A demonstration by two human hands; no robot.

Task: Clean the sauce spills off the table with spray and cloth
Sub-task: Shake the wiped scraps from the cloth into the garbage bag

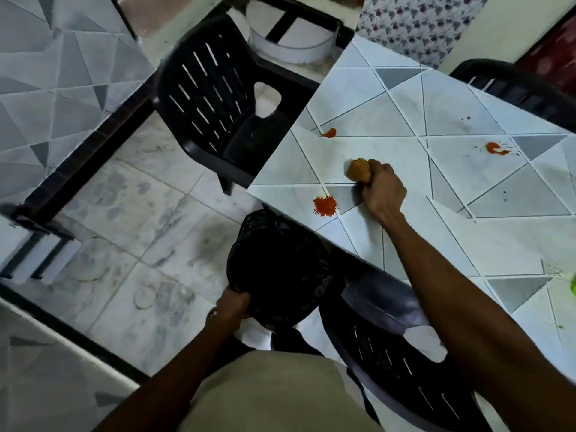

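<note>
Fingers of the right hand: curled tight round a wadded tan cloth, which is pressed onto the counter near its left corner.

Fingers of the left hand: hooked over the near rim of a black bin lined with a black bag, held off the floor just beside and below the counter edge.

Sauce marks on the grey-and-white triangle-patterned counter, three:
- grainy red patch, near the edge, just left of the right wrist;
- red smear, beyond the cloth, near the far-left edge;
- red splash, with fine spatter, well to the right of the cloth.

Green object: at the right border, mostly cut off; cannot tell what it is.

Black plastic chairs: one at the counter's far-left side, one in front of the person.
</note>
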